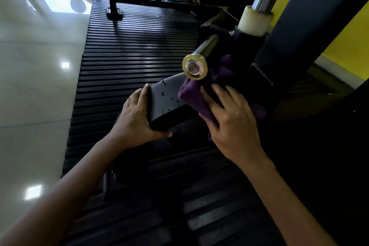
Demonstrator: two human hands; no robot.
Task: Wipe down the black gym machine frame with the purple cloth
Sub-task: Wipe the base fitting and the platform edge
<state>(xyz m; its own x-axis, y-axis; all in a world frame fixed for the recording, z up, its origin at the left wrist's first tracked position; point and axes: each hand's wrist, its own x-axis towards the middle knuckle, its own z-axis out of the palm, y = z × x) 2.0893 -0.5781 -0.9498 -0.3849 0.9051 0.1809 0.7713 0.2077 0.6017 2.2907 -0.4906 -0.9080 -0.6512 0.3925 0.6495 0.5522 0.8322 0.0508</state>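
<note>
The left hand grips the end of the black frame bar — likely steadying it — while the right hand, fingers spread, presses the purple cloth against it just beyond.

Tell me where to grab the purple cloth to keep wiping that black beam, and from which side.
Take the purple cloth from above, palm flat on the folded pad draped over the black beam, as the right hand does. The wad spreads across the beam's top, so pressing down there likely holds it best. The left hand grips the beam's free end to steady it.
</note>
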